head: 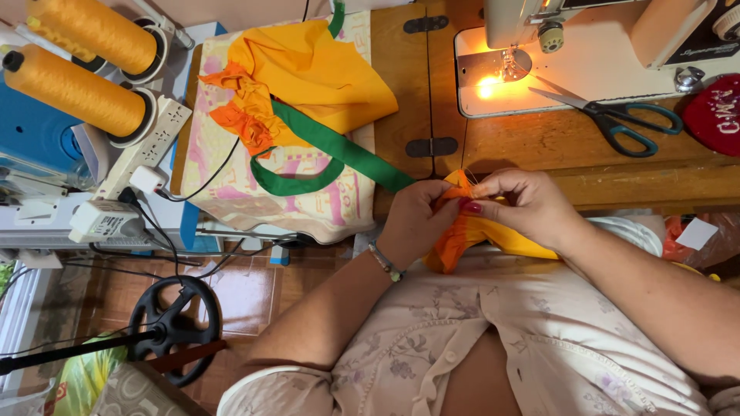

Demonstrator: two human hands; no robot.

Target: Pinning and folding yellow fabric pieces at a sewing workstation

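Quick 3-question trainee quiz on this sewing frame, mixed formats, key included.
1. True or false: the steel scissors with blue-green handles lie on the wooden sewing table.
2. Both hands pinch: A) folded orange fabric piece B) green fabric strip C) orange thread cone
3. Fill in: the left hand wears a beaded ___ at the wrist.

Key: 1 true; 2 A; 3 bracelet. The right hand shares the grip.
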